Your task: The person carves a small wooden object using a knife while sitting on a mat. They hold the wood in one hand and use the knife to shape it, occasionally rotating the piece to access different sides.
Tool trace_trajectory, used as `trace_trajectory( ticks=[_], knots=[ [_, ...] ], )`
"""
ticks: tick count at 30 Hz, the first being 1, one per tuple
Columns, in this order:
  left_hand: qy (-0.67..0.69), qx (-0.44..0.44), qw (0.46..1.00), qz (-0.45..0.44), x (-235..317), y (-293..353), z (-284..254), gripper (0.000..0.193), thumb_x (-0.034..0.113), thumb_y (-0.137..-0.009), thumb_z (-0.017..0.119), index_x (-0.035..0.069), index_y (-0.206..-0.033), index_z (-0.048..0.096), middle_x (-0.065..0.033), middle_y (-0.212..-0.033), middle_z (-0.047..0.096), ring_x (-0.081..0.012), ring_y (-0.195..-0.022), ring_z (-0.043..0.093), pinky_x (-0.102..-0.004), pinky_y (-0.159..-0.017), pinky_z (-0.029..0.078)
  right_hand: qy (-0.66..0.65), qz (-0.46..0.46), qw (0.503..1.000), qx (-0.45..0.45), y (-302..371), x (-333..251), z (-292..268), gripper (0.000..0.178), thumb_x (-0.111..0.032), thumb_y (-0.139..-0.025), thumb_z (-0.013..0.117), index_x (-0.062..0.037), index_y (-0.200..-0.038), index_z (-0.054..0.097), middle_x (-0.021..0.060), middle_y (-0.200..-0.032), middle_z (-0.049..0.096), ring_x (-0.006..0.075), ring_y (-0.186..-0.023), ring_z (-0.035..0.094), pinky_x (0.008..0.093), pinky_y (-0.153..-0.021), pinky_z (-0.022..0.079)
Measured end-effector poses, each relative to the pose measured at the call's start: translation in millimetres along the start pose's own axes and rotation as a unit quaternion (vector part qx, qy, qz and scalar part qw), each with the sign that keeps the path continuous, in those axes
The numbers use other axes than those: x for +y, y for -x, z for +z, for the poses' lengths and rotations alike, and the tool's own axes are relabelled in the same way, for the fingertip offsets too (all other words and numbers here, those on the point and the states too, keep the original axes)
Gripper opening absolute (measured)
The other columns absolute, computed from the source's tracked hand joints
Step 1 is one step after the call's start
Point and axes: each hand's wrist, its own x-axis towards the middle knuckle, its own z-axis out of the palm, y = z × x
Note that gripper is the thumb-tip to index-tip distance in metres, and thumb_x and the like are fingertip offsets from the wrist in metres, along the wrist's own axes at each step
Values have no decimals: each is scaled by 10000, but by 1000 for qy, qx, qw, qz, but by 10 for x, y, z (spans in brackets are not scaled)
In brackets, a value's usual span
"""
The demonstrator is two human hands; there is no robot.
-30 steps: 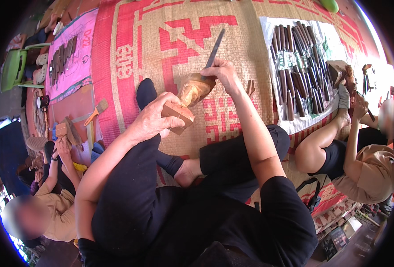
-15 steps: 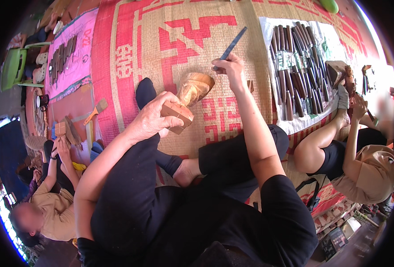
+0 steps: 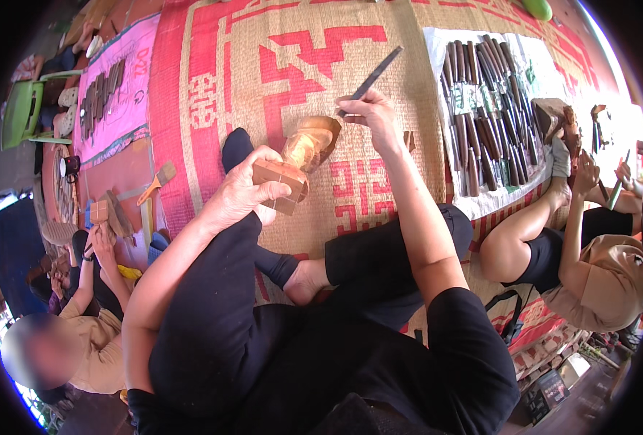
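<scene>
My left hand [image 3: 243, 190] is closed round the square base of a carved wooden block [image 3: 308, 148], which tilts away from me above the woven mat. Its rounded, carved end points to the far right, and pencil-like lines cross the flat base. In my right hand [image 3: 376, 119] is a slim dark grey bar-shaped tool [image 3: 379, 71], pinched near its lower end while the long end slants up to the right. That lower tip is just right of the block's far end; whether they touch I cannot tell.
A white cloth [image 3: 444, 190] at right bears rows of dark-handled carving tools [image 3: 484, 109]. More tools [image 3: 102, 94] lie on a pink cloth [image 3: 129, 54] at far left, near a flat brush [image 3: 156, 183]. Co-workers sit on both sides. A small brown piece [image 3: 408, 140] lies beyond my right wrist.
My left hand has shifted left and turned the block, so its base faces me more. My right hand has come slightly left and down with the tool. The left co-worker's head has moved.
</scene>
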Motion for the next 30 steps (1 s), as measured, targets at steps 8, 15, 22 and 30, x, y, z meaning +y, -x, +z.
trace_trajectory(
  ticks=[8,15,22,30],
  knots=[
    [28,-5,999,15,-49,-45,-19,444,332,-824,747,84,-1098,501,-47,-1014,613,-125,-1006,552,-308,-869,441,36,-6,999,16,-17,105,27,39,-29,-788,691,-46,-795,657,76,-772,688,146,-716,655,299,-688,536],
    [-34,-1,999,6,24,0,-9,451,335,-817,751,84,-1099,505,-47,-1002,610,-128,-992,555,-307,-863,445,16,8,999,-30,48,40,88,56,-50,-789,698,-58,-784,643,49,-777,681,129,-736,643,298,-695,523],
    [-29,-3,1000,11,-1,-3,-2,447,364,-823,738,93,-1093,508,-63,-1008,617,-147,-1005,565,-322,-865,450,-10,10,997,70,-39,46,-59,66,-51,-780,702,-56,-775,636,66,-777,681,160,-716,646,313,-696,528],
    [-27,-2,1000,10,27,-19,16,437,315,-818,753,80,-1093,509,-21,-989,600,-104,-972,546,-284,-847,449,28,28,998,-45,37,111,97,74,-42,-782,701,-46,-748,635,86,-740,679,157,-670,640,295,-697,523]
  ],
)
